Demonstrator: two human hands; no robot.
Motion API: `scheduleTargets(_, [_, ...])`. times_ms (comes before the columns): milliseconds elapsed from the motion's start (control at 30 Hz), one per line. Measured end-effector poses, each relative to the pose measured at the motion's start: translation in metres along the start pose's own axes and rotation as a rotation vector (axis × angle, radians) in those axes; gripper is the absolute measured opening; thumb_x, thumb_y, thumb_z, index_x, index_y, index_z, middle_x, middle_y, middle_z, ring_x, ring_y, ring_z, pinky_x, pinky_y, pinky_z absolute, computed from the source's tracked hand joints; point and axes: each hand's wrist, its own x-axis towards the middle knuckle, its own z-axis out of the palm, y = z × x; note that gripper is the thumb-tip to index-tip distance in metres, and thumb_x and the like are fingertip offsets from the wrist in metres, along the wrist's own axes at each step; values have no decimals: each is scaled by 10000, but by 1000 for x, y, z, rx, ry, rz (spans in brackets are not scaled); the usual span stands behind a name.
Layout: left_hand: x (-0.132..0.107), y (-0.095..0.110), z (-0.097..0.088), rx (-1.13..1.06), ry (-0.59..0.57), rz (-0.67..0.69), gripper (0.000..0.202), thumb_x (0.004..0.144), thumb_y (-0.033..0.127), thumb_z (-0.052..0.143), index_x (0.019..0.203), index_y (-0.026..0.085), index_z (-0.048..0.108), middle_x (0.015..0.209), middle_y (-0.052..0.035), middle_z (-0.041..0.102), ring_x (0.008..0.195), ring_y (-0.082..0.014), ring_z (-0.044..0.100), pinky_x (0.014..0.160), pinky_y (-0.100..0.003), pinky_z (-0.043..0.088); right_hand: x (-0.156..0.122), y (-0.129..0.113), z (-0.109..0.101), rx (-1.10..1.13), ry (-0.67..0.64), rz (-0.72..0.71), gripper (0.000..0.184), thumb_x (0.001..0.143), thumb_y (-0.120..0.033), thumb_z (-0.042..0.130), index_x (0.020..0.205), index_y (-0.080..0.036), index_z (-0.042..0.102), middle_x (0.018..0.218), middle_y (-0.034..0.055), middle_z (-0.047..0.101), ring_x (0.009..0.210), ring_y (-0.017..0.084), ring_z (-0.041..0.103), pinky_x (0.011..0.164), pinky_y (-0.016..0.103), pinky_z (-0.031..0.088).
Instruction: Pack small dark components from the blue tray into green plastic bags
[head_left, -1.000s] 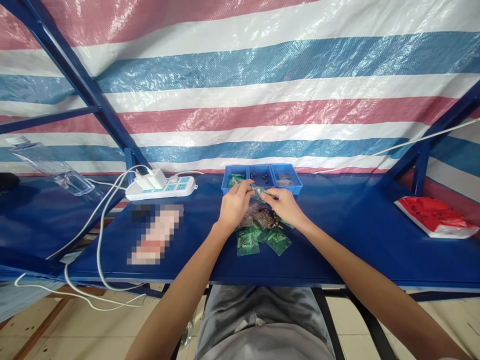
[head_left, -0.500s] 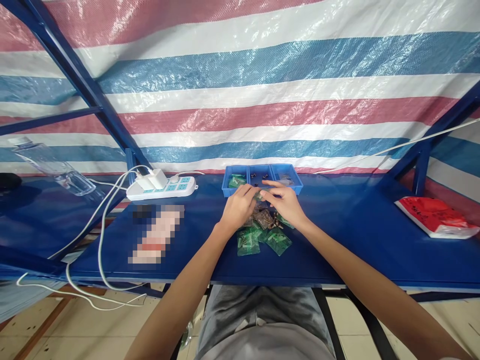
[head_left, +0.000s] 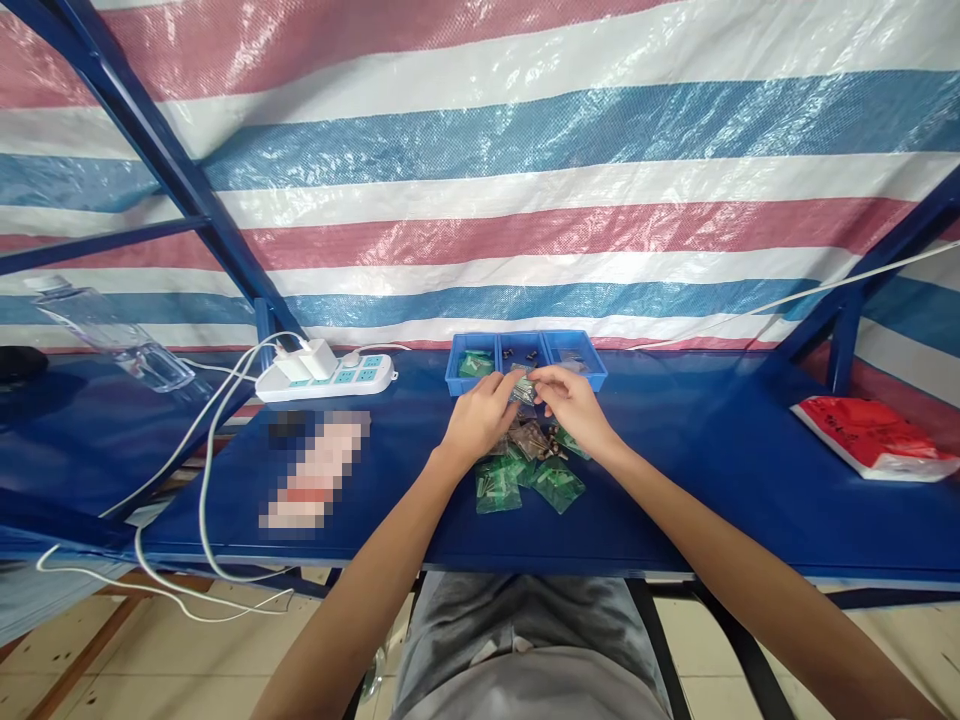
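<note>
My left hand (head_left: 478, 417) and my right hand (head_left: 571, 404) meet over the blue table (head_left: 675, 470), and together they pinch a small clear bag (head_left: 522, 385) of parts between their fingertips. Under the hands lies a heap of small bags (head_left: 529, 462), some green, some with brown metal parts. Just behind the hands stands a blue tray (head_left: 525, 357) with three compartments; its left one holds green bags, the middle one a few dark parts.
A white power strip (head_left: 330, 376) with plugs and white cables lies at the left rear. A blurred flat object (head_left: 315, 470) sits left of the hands. A clear bottle (head_left: 112, 335) lies far left, a red and white bag (head_left: 874, 435) far right.
Both hands stay at the same spot above the heap; their fingers have shifted on the small bag, which now sits a little nearer the tray.
</note>
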Motion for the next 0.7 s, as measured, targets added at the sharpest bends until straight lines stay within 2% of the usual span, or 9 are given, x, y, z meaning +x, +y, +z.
scheduleTargets(133, [0,1,0,29,19,-28,357,1005,252,430,1349,254,527,1098,-74,613,1046,-213,618,716,-256,530,1,5,-1,28,-11,7,319,812,-227,483,1078,-207,658,967,61,694,751,178,651,547,265,488])
scheduleTargets(300, [0,-5,-6,59,79,-63,293,1013,272,422,1224,253,625,1134,-80,617,1053,-215,612,725,-263,525,0,6,1,-69,-25,-22,314,835,-240,464,1083,-196,652,1014,77,692,740,176,666,555,270,487])
scheduleTargets(400, [3,-14,-14,-11,153,-187,255,1005,281,447,1182,243,627,1081,-70,670,1019,-216,645,727,-267,519,-2,3,3,-114,-28,-50,276,866,-285,481,1065,-198,651,1020,81,680,738,182,674,569,282,497])
scheduleTargets(467, [9,-24,-19,-58,204,-324,271,987,298,494,1242,256,578,1017,-54,701,924,-219,674,699,-276,512,-4,0,4,-137,-33,-55,256,885,-320,488,1039,-201,654,1014,82,678,740,186,676,574,286,503])
scheduleTargets(567, [21,-41,-22,-74,177,-477,344,928,295,592,1266,249,541,856,-30,707,814,-233,684,674,-291,504,-6,0,4,-168,-39,-72,242,905,-351,486,997,-204,655,1020,83,683,737,186,673,574,286,506])
scheduleTargets(633, [28,-48,-25,-29,120,-500,332,870,293,664,1186,230,586,915,-63,707,866,-260,679,675,-305,513,-5,1,5,-193,-41,-90,238,914,-353,481,992,-210,655,1032,82,681,740,187,669,573,290,505])
scheduleTargets(700, [26,-45,-34,21,161,-496,311,856,288,671,1150,204,611,1079,-125,680,987,-290,656,699,-327,529,-4,2,5,-223,-27,-109,234,917,-341,479,995,-213,658,1040,84,670,740,190,664,575,300,507])
